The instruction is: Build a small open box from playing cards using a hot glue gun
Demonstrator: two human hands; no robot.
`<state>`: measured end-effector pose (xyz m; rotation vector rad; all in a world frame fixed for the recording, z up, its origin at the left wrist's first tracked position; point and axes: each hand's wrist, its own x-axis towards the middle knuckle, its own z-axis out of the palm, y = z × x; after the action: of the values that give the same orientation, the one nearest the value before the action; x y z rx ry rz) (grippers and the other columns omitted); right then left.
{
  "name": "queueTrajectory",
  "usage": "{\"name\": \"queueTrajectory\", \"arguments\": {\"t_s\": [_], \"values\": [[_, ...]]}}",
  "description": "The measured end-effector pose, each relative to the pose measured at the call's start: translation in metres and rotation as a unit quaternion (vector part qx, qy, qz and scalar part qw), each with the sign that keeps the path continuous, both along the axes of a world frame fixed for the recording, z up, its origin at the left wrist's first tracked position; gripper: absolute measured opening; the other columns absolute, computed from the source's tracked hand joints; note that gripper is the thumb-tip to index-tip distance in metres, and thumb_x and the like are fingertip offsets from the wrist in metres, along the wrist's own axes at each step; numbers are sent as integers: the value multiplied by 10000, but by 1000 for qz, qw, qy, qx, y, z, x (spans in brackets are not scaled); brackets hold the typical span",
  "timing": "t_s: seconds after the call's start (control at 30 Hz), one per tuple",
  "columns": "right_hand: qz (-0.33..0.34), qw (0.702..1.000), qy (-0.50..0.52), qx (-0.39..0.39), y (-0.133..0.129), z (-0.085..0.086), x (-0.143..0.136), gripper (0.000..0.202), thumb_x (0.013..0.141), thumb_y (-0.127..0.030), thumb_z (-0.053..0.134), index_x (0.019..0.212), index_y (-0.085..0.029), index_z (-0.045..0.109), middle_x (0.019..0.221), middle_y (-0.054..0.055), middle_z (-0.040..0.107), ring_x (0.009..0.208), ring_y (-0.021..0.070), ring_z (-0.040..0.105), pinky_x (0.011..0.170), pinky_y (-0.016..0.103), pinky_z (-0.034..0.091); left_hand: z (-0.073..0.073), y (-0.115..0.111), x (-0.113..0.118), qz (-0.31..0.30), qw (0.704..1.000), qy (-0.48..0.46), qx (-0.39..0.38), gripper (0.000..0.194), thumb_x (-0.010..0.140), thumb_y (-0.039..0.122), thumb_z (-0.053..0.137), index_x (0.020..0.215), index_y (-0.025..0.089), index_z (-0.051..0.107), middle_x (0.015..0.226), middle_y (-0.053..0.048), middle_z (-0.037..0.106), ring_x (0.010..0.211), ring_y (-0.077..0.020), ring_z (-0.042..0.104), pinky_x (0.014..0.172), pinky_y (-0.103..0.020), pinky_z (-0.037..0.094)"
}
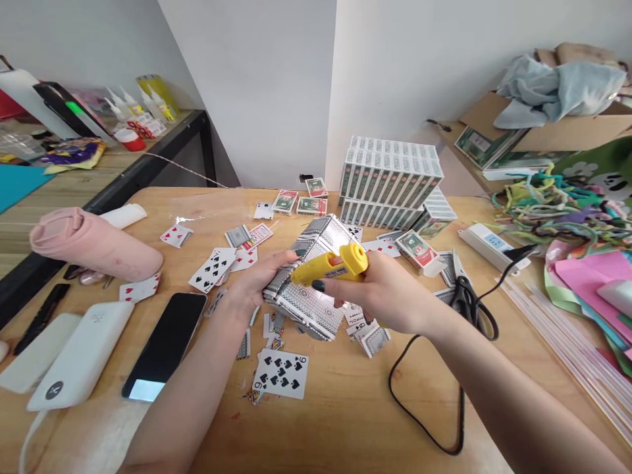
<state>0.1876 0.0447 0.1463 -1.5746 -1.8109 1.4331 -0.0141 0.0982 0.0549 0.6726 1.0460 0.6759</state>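
Observation:
A box-like piece covered in grey-patterned playing cards [320, 309] is held above the middle of the wooden table. My left hand [261, 273] grips its left side, fingers at the upper left edge. In my right hand [390, 289] is a yellow glue gun [328, 265], its nozzle pointing left at the card piece close to my left fingers. The gun's handle is mostly hidden by my right hand. A nine of spades card [280, 373] lies on the table in front, with cut card scraps beside it.
Stacked card boxes [390, 178] stand at the back. Scissors [464, 296], a power strip [494, 247] and clear glue sticks [567, 342] lie right, near a black cable [419, 428]. To the left are a phone [165, 345], a white power bank [81, 355] and a pink roll [96, 247].

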Motion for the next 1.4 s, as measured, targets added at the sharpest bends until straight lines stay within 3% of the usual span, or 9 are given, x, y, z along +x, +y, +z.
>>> {"name": "queueTrajectory", "arguments": {"t_s": [0.23,0.53,0.83,1.17,1.4], "values": [[-21,1000,-5,16,3,4,8,166,783,-336,605,769,-173,637,633,-10,592,490,93,457,412,240,315,2,0,2,9,1000,13,-7,194,759,234,649,900,115,707,647,-67,726,494,-160,639,482,-235,494],[24,999,23,-36,-1,-3,-4,189,792,-333,585,880,-175,641,680,-4,601,542,112,500,401,226,341,4,0,0,-16,1000,-6,8,181,753,256,655,845,110,711,668,-85,730,524,-174,646,474,-240,501],[43,998,53,-12,0,-11,-2,188,833,-353,562,893,-179,598,656,-33,537,548,100,471,478,241,365,3,-1,0,-4,1000,6,12,145,758,245,650,784,115,710,679,-92,733,555,-182,664,480,-233,511],[14,999,31,-27,0,-10,-1,175,832,-359,567,852,-185,583,549,-73,444,457,77,387,437,241,299,0,0,0,-4,1000,-10,0,191,742,223,660,897,124,711,686,-72,736,532,-182,663,484,-246,514],[10,999,34,3,1,-10,2,172,836,-361,566,814,-191,569,577,-66,468,488,78,411,478,240,325,4,-1,3,10,1000,9,-2,114,732,214,656,805,133,689,623,-47,706,480,-156,622,468,-236,493]]}}
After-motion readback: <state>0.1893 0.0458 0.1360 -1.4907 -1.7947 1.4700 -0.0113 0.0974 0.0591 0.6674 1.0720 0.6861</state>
